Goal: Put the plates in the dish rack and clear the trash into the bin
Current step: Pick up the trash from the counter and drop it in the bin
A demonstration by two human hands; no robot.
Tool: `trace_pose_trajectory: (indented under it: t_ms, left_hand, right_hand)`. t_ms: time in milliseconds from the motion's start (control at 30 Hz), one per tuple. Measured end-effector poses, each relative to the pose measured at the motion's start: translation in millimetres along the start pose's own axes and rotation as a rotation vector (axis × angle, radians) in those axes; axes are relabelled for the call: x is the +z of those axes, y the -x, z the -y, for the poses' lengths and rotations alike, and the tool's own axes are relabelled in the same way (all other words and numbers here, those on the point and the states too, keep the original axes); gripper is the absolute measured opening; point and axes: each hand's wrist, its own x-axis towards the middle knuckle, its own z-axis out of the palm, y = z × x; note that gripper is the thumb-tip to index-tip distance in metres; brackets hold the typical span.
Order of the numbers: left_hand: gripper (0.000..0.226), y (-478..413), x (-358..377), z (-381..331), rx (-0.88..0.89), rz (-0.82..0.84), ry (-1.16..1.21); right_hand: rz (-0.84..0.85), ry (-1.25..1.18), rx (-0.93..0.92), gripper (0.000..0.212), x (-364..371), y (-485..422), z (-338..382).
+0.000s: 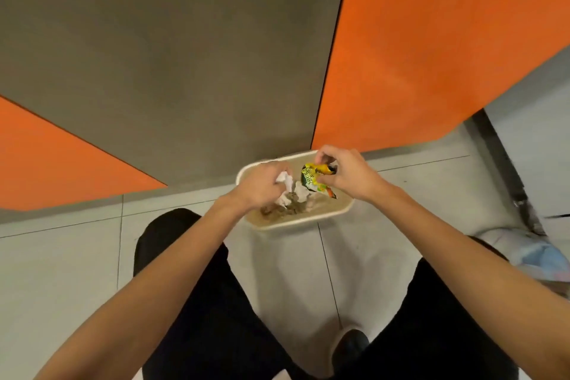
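Cream plastic made up the bin [308, 222], a rounded oblong standing on the pale floor tiles [61, 271] with its far edge against a grey panel [185, 71] and an orange panel [431, 40]; its long axis ran left to right in front of me. My left hand [262, 185] hung over the bin's left end, fingers curled round crumpled white paper [285, 179]; my right hand [348, 176] was over the right end, fingertips pinching a yellow wrapper [314, 179], which hung slantwise, its long axis running from my fingers down toward the bin's near right corner. Brownish scraps [277, 210] lay on the bin's bottom, partly hidden by my left hand. My black trousers [216, 318] and one shoe [351, 345] filled the near floor; something pale blue [539, 253] at the right edge was too blurred to make out.
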Motion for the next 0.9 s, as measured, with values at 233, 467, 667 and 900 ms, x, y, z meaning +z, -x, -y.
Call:
trace_pose_trajectory:
  t_ms: [233,467,667,900]
  left_hand:
    - [0.044,-12,25,26,-0.015,0.187,-0.176]
    - [0.034,-17,6,29,0.098,0.000,-0.113]
    - [0.027,1,-27,34,0.119,-0.240,-0.017]
    - [0.078,-7,-10,46,-0.128,0.115,-0.103]
  right_hand:
    - [0.082,0.111,-0.055,0.032,38,1,-21]
    - [0.050,0.191,-0.116,0.027,49,-21,-43]
    - [0.025,0.208,-0.102,0.025,56,-36,-25]
    - [0.358,0.504,0.054,0.021,102,-61,-45]
